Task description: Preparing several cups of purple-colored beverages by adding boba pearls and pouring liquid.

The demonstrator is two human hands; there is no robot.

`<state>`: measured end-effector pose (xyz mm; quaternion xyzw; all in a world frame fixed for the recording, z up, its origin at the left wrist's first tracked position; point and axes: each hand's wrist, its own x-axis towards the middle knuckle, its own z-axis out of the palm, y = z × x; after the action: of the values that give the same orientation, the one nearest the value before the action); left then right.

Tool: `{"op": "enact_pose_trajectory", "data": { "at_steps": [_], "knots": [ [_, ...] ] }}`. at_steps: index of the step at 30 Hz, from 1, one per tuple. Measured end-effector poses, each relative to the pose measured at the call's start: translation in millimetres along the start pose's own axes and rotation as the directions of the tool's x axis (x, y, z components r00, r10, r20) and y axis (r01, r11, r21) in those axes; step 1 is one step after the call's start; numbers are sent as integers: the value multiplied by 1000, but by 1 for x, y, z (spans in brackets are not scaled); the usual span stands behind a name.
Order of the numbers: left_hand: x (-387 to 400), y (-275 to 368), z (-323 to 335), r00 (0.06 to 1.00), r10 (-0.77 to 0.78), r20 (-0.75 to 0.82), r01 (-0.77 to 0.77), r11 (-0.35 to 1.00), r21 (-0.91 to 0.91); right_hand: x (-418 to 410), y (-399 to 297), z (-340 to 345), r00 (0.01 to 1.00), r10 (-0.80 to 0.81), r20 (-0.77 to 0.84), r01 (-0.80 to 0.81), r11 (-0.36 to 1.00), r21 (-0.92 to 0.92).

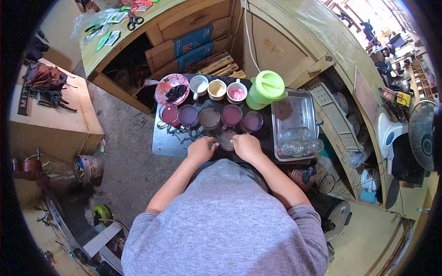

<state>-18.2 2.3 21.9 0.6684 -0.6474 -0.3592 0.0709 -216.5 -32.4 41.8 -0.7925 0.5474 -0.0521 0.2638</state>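
A glass mug [227,140] with a greyish-brown drink stands near the front edge of the low dark table [172,146]. My left hand [201,150] pinches it at the left side, where the handle appears to be. My right hand [248,147] grips the rim from the right. Behind it runs a row of several filled glass mugs, among them a red one [169,115], a purple one [188,115], a brown one [209,118] and a pink one [231,115]. Further back stand three white cups, one holding a cream-coloured residue [217,89] and one a pink residue [237,93].
A lime-green lidded pitcher [266,88] stands at the back right. Beside it, a metal tray [288,103] holds glass jars [293,147] lying sideways. A pink-patterned bowl [162,91] contains black plastic. Scissors [134,20] and sachets [112,38] lie on the wooden counter [93,58].
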Motion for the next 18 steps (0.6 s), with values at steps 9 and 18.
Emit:
{"op": "enact_pose_trajectory", "data": {
  "at_steps": [9,18],
  "knots": [
    [2,-5,4,999,23,-26,-22,1000,19,-5,-9,2,998,-45,-47,46,999,6],
    [1,-4,2,1000,2,7,-2,1000,-23,-4,-8,-7,998,-7,-61,6,1000,-8]
  ]
}}
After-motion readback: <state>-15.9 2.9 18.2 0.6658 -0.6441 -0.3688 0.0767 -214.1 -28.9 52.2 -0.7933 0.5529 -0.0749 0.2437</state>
